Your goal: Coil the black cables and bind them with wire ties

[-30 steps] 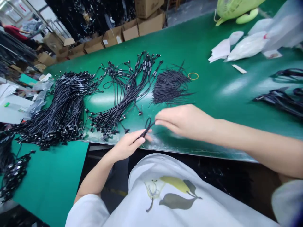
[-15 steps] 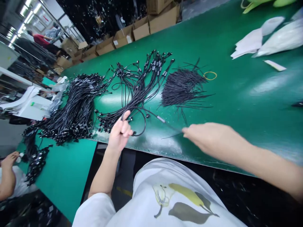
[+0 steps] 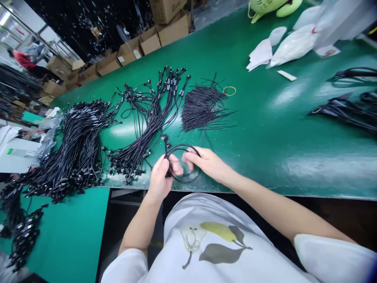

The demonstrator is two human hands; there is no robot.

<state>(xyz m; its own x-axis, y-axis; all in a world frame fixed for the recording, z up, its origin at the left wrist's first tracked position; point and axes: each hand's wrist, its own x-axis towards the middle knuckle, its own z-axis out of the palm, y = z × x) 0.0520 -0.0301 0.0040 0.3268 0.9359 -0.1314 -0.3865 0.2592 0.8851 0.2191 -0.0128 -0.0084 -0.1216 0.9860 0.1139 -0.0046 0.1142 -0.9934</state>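
Observation:
A black cable (image 3: 186,182) is bent into round loops in front of my body, just above the table's near edge. My left hand (image 3: 161,175) closes on the left side of the loops, and one connector end sticks up past its thumb. On the right side, my right hand (image 3: 203,162) has its fingers curled around the loops; any thin tie in it is hidden. Beyond my hands lies a pile of thin black ties (image 3: 202,108). A bundle of loose black cables (image 3: 150,125) spreads out to its left.
A larger cable heap (image 3: 78,137) covers the left side. Coiled cables (image 3: 347,112) lie at the right. A yellow rubber band (image 3: 229,91), a white plastic bag (image 3: 294,47) and a green plush toy (image 3: 266,7) rest on the green table (image 3: 265,137). Cardboard boxes (image 3: 129,51) line the far edge.
The cable went from stretched out between my hands to coiled in loops. My right hand moved left, close to my left hand. The view shifted right, bringing the coiled cables into sight.

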